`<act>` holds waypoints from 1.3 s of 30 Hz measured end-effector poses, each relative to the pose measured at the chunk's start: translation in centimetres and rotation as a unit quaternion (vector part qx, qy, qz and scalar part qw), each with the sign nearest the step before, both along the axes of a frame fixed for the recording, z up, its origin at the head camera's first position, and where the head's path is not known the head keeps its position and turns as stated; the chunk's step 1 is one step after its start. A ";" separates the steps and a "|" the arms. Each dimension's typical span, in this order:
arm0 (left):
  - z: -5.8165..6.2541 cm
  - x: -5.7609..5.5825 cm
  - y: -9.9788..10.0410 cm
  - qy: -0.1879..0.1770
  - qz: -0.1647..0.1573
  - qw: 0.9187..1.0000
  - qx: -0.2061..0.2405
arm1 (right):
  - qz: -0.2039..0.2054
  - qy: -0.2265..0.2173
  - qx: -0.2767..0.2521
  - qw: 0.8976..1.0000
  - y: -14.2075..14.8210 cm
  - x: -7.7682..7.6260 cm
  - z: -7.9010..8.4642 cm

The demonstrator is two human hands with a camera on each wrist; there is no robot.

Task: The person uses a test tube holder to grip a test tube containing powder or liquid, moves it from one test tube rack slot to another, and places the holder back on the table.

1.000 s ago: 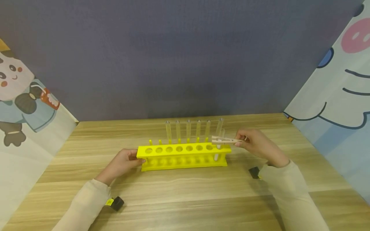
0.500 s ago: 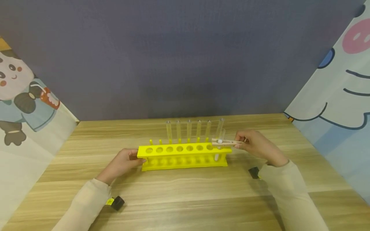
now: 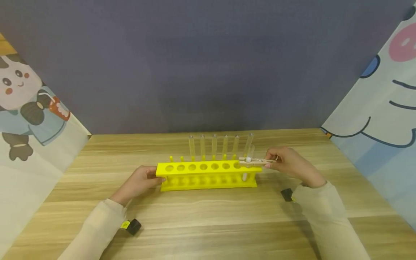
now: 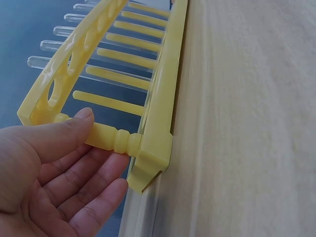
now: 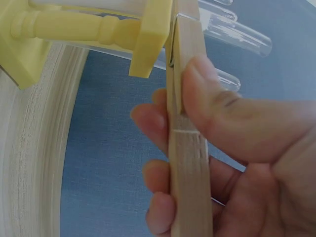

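Slightly lowered toward the rack since a second ago, the wooden clamp (image 3: 256, 162) is seen just above the rightmost hole of the yellow rack (image 3: 201, 173). Smooth, pale wood and a bent metal wire spring are shown in the right wrist view. At the clamp's front part, a clear test tube (image 3: 245, 177) with white contents is crossed; it is seated upright in that end hole, but whether it is pinched there cannot be told.

By the right hand (image 3: 287, 164) the clamp is grasped, its thumb pressed along one face and the fingers curled round the other. By the left hand (image 3: 138, 180) the rack's turned end post is held between thumb and fingers, the lower fingers loosely bent.

On the rack's back row of slim pegs, six glassy tubes (image 3: 203, 146) are set with rounded ends up. All is carried by a desk (image 3: 208, 224) with streaked wood grain, backed by a grey-blue, fabric-like panel (image 3: 208, 72).
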State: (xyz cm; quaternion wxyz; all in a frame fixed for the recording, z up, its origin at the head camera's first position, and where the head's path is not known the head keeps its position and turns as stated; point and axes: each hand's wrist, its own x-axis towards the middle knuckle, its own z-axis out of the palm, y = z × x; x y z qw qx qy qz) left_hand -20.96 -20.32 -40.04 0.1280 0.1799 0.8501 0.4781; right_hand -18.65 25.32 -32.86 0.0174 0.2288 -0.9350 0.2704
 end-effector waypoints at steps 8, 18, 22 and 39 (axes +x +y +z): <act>-0.1 -0.1 -0.1 0.002 0.002 1.000 -0.002 | 0.000 -0.012 -0.003 1.000 0.0 0.0 0.2; 0.0 0.0 0.0 -0.005 0.004 1.000 -0.003 | -0.001 -0.021 -0.002 1.000 0.0 0.1 0.4; 0.0 0.0 0.0 -0.004 0.005 1.000 0.000 | -0.002 -0.022 -0.001 1.000 0.0 0.2 0.6; 0.4 0.4 0.0 0.001 0.006 1.000 -0.005 | -0.010 0.010 0.005 1.000 0.1 0.8 1.6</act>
